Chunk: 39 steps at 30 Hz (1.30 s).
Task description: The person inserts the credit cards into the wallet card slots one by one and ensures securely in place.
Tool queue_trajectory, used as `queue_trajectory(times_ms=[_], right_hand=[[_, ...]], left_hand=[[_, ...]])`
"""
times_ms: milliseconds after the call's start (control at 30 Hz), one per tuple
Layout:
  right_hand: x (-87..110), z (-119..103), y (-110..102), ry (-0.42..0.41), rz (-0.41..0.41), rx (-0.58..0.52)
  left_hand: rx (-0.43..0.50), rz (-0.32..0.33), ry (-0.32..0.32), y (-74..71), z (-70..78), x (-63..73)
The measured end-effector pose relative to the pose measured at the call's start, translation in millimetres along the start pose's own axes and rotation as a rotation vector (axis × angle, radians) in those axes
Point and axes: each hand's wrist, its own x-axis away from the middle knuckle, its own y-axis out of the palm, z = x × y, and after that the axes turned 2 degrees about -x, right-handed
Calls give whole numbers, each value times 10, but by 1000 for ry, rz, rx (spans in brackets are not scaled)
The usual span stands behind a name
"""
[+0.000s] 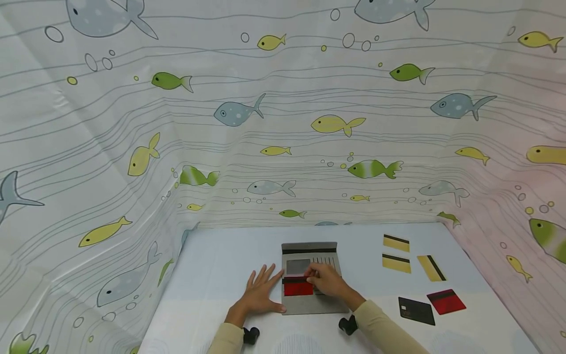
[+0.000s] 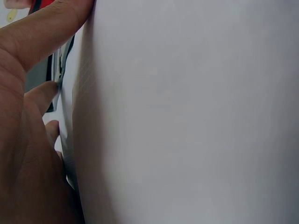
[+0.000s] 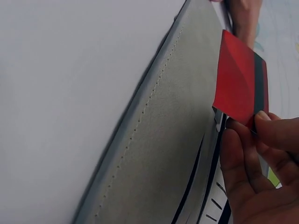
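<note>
Open grey wallet [image 1: 309, 307] flat on table [image 1: 216, 260]; red card [image 1: 297, 289] held over its left part. Card pinched at corner between thumb and fingers of right hand [image 1: 328, 279], presumably leaving most of it clear. Left hand [image 1: 261, 295] at wallet's left edge, likely steadying it: fingers straight, spread, thumb near lower corner. Right forearm angles in from lower right, left from lower left.

a fish-print sheet [image 1: 287, 108] with wavy lines rises behind and beside a white table [image 1: 221, 260].
</note>
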Motion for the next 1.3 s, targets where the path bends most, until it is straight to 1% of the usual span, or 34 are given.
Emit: queue_trajectory(times_ms=[233,533,667,733,900,967,1133,1300], right_hand=[[-6,-30,-21,7,-13,5],[-26,-38,-26,30,-38,-4],[-30,-43,-35,30,-59,-12],[-31,-38,-29,21,-74,-20],[-51,1,40,-54,-139,26],[-54,14,62,-64,-151,42],[-37,18,62,-40,-146,30],[5,19,52,-40,-151,24]], left_hand=[[0,-8,-22,-14,15,-4],[-19,-14,-27,-4,-6,-15],[-7,-16,-23,-2,-11,-10],[4,-16,-18,8,-17,-1],[7,-9,1,33,-32,8],[3,-6,5,32,-31,8],[-18,-15,-9,6,-18,6],[-35,-14,-17,-22,-8,4]])
